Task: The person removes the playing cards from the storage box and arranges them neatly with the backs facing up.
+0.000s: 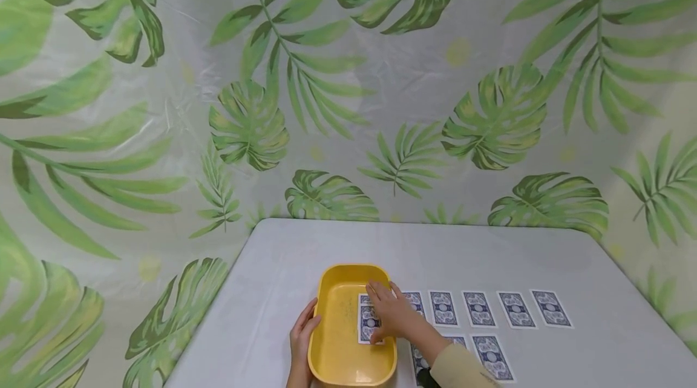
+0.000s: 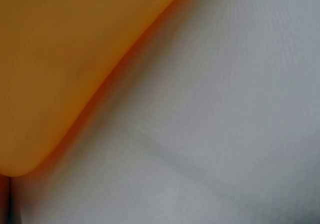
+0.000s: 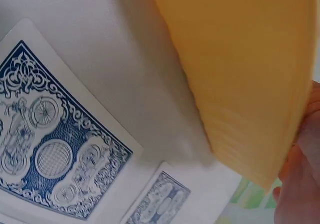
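Observation:
A yellow tray (image 1: 325, 339) stands on the table, with my left hand (image 1: 302, 333) gripping its left rim, thumb over the edge. Inside it lie overlapping playing cards (image 1: 368, 322), showing blue patterned backs. Over them my right hand (image 1: 396, 314) reaches across the right rim, fingers spread and thumb near the cards' lower edge; the palm hides part of them. In the right wrist view, fingers (image 3: 305, 159) show beyond the tray's yellow wall (image 3: 245, 73). The left wrist view shows only the tray's outer side (image 2: 65, 58) and white cloth.
Right of the tray lies a row of face-down cards (image 1: 479, 309), with several more cards (image 1: 492, 358) nearer, partly under the right forearm. White cloth covers the table (image 1: 435, 249). A leaf-patterned curtain (image 1: 403, 103) hangs behind its far edge.

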A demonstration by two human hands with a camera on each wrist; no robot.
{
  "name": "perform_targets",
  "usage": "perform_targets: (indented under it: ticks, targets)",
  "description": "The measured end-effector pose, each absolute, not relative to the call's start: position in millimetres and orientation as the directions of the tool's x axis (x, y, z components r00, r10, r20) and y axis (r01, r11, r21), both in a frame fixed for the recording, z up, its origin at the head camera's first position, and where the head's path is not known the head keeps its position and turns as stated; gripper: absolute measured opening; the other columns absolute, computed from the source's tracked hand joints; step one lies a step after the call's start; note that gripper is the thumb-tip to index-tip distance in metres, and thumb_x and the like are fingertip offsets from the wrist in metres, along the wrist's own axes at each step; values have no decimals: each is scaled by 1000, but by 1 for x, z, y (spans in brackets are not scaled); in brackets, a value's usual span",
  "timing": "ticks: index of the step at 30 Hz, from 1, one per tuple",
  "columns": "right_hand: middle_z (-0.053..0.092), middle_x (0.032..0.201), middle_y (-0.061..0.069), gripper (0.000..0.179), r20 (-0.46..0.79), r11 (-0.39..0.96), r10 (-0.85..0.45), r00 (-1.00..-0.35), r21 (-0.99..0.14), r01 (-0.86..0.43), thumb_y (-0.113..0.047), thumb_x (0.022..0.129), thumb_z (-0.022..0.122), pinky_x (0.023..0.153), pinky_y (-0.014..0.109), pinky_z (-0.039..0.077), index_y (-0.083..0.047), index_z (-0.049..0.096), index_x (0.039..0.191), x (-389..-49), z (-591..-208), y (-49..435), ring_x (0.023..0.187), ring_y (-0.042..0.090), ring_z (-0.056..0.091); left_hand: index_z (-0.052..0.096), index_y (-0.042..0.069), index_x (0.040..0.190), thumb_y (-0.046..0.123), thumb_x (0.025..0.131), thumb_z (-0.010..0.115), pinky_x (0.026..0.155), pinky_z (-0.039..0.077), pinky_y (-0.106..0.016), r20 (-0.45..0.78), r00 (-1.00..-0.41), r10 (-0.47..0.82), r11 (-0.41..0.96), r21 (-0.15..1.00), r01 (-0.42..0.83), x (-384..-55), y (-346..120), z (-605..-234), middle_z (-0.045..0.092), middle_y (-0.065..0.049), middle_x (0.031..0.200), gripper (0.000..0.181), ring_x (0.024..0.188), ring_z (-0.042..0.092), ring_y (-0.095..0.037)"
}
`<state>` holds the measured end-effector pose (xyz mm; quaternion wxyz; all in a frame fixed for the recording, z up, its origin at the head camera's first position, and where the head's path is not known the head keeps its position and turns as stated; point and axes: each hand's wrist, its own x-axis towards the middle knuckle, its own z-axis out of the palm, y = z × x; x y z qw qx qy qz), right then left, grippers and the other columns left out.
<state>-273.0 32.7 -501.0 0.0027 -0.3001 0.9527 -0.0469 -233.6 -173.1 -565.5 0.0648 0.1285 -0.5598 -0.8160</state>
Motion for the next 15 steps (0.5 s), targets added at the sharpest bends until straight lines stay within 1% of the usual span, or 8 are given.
perform_targets:
  ticks: [2,7,9,13,15]
  targets:
    - [35,144,14,106,-10,818,-573,-820,-60,-572,-54,56,77,111,46,20,1,37,137,-273,-501,29,133,26,32,45,9,134,20,88,57,89,46,-21,-145,-959,-245,-376,926,-44,-234,-173,-565,42,-10,140,49,107,53,-3]
    - [40,142,12,104,-44,827,-560,-827,21,-562,-57,54,76,111,45,21,-2,41,135,-272,-505,19,130,24,37,46,9,134,19,89,55,88,48,-21,-149,-954,-260,-361,931,-47,-233,-173,-564,44,-11,139,47,108,55,-9]
    - [44,139,10,103,-53,823,-560,-827,85,-562,-61,54,74,111,44,23,-4,43,134,-273,-508,15,128,23,40,46,8,134,18,89,54,87,48,-22,-143,-953,-268,-350,936,-42,-233,-172,-563,44,-12,139,47,109,55,-10]
    - [51,132,4,100,-76,791,-558,-826,251,-558,-70,54,68,108,42,28,-9,48,131,-275,-515,11,121,18,47,46,8,133,17,89,54,87,48,-21,-142,-953,-268,-354,934,-39,-233,-172,-561,44,-13,139,46,109,55,-11]
    - [55,126,2,97,-81,777,-556,-827,302,-552,-73,54,66,107,42,30,-11,51,128,-276,-519,10,116,16,50,47,8,133,16,89,54,87,48,-21,-145,-952,-269,-359,933,-41,-233,-172,-561,44,-13,138,45,109,55,-11]
